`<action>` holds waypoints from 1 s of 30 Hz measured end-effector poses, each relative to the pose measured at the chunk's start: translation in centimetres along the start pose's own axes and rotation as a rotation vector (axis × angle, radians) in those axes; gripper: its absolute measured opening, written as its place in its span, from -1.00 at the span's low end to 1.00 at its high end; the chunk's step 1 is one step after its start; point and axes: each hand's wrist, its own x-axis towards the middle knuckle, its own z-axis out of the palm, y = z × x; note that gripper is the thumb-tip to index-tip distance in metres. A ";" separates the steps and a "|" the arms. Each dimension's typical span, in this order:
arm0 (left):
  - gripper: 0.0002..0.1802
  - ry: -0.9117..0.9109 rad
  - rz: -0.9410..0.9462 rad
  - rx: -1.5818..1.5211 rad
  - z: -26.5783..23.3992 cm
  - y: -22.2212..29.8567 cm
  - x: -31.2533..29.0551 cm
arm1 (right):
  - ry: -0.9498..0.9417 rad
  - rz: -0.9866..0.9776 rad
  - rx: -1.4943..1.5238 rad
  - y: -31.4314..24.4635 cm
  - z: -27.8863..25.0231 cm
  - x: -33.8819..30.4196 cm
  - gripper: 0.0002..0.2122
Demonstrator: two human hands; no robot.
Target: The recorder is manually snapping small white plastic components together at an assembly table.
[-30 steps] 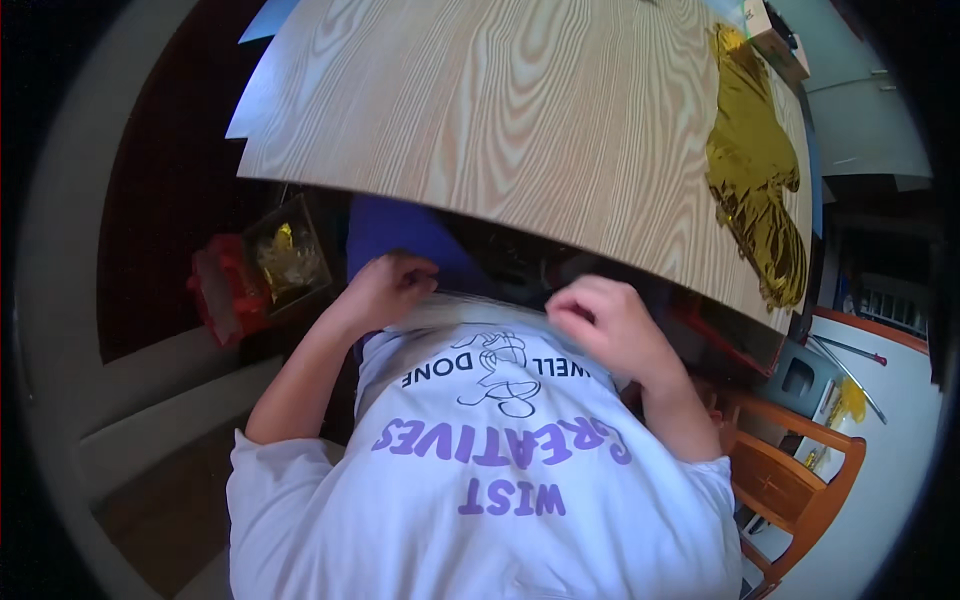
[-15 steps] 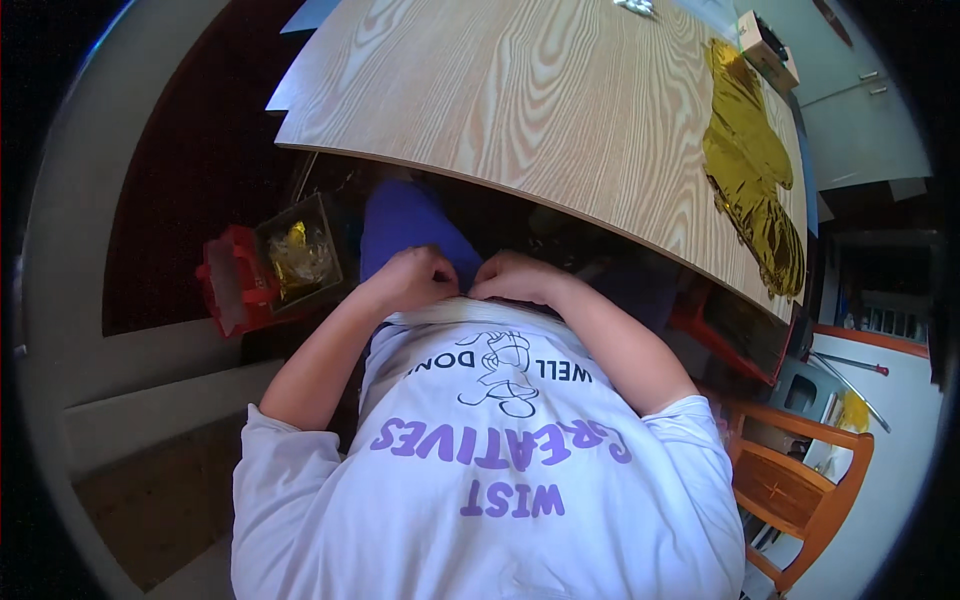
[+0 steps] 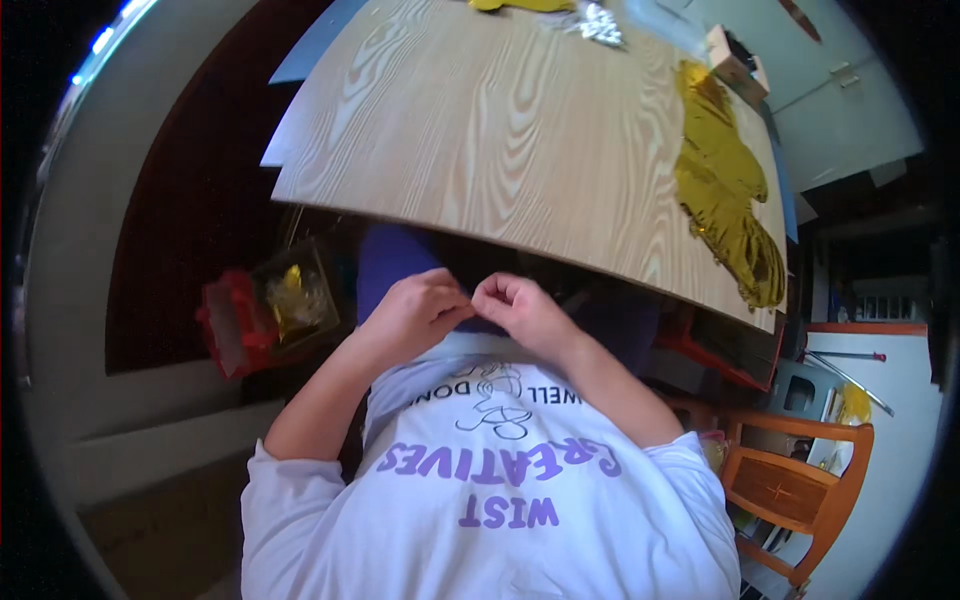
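Note:
Above my lap, just past the hem of my white shirt (image 3: 490, 480), my two hands meet at the fingertips. My left hand (image 3: 412, 318) is closed, its thumb and fingers pinched together. Closed in the same way, my right hand (image 3: 532, 318) touches it from the other side. Whatever lies between the fingertips is too small or too hidden to make out. Purple trousers (image 3: 385, 265) show beneath the hands.
Ahead is a wood-grain table (image 3: 450, 130) with a flat gold foil balloon (image 3: 725, 170) along its right side. Silvery pieces (image 3: 600, 25) and a gold item (image 3: 520, 5) lie at the far edge. A red container (image 3: 235, 325) stands left, a wooden chair (image 3: 790, 485) right.
Both hands have come up off the shirt hem, toward the table, and their fingertips have drawn together. The view has tilted, showing more of the table's far edge.

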 end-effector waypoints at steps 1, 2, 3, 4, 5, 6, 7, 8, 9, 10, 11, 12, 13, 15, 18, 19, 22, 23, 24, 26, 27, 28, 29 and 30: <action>-0.87 0.009 0.030 -0.026 -0.7 1.3 0.3 | -0.017 -0.063 0.136 0.5 0.2 -0.5 -0.65; -0.88 0.009 -0.025 -0.070 -1.4 2.7 0.5 | -0.048 -0.146 0.317 -0.3 0.6 -1.1 -0.59; -0.89 0.036 0.062 -0.041 -1.9 3.6 0.9 | -0.085 -0.228 0.497 -1.5 1.2 -1.7 -0.53; -0.89 0.062 0.150 -0.014 -2.4 4.4 1.4 | -0.199 -0.224 0.595 -2.7 1.6 -2.1 -0.52; -0.89 0.090 0.235 0.007 -3.0 5.1 1.9 | -0.311 -0.215 0.690 -4.1 2.1 -2.7 -0.50; -0.86 0.161 0.272 0.040 -3.7 5.9 2.4 | -0.288 -0.189 0.798 -6.3 2.7 -3.8 -0.54; -0.83 0.233 0.308 0.070 -4.5 6.7 2.8 | -0.428 -0.208 0.793 -6.0 1.6 -3.5 -0.60; -0.80 0.277 0.246 0.088 -5.5 7.5 2.9 | -0.320 -0.171 0.571 -6.6 1.0 -3.4 -0.66; -0.82 0.347 0.289 0.192 -6.4 7.9 3.2 | -0.211 -0.132 0.350 -7.1 0.5 -3.4 -0.71; -0.85 0.304 0.235 0.178 -6.6 7.8 3.2 | -0.089 -0.233 0.185 -7.8 0.1 -4.0 -0.73; -0.87 0.270 0.178 0.170 -7.0 7.7 2.9 | 0.024 -0.336 0.016 -8.8 -0.1 -4.7 -0.75; -0.92 0.124 0.135 0.003 -6.9 6.8 2.5 | 0.136 -0.440 -0.150 -9.4 -0.3 -5.2 -0.75; -0.96 -0.022 0.090 -0.160 -6.3 5.8 2.1 | 0.147 -0.521 -0.215 -9.3 -0.6 -5.5 -0.84; -0.87 -0.176 -0.242 -0.700 -5.6 6.4 1.1 | 0.129 -0.669 -0.497 -8.3 -1.2 -5.6 -0.87; -0.88 0.201 -0.180 -1.236 -3.4 6.4 1.9 | 0.191 -0.772 -0.484 -6.6 0.8 -5.7 -0.91; -0.87 0.327 -0.159 -1.293 -2.5 6.6 2.4 | 0.251 -0.867 -0.538 -6.7 1.5 -5.7 -0.93; -0.83 0.525 0.102 -0.311 -1.8 6.5 3.5 | 0.236 -0.974 -0.975 -11.0 1.5 -7.0 -0.94; -0.79 0.541 0.258 0.161 -1.6 6.1 3.7 | 0.229 -0.992 -0.989 -12.4 0.9 -7.3 -0.94; -0.73 0.565 0.412 0.221 -0.7 5.4 3.8 | 0.221 -1.013 -1.001 -13.9 0.0 -7.4 -0.94; -0.74 0.393 0.386 0.001 -0.1 5.7 2.6 | 0.183 -0.970 -1.005 -15.2 -2.1 -7.1 -0.91; -0.78 0.293 0.379 -0.104 -0.3 6.1 2.2 | 0.156 -0.930 -0.883 -14.9 -2.6 -6.4 -0.89; -0.88 0.186 0.223 -0.538 -0.4 7.1 1.6 | 0.128 -0.889 -0.760 -14.2 -3.0 -5.5 -0.88; -0.91 0.189 0.174 -0.798 -1.3 7.8 1.5 | 0.095 -0.842 -0.637 -13.2 -3.2 -4.6 -0.86; -0.90 0.311 0.183 -0.938 -1.9 7.9 1.7 | 0.076 -0.778 -0.550 -11.8 -2.5 -4.5 -0.82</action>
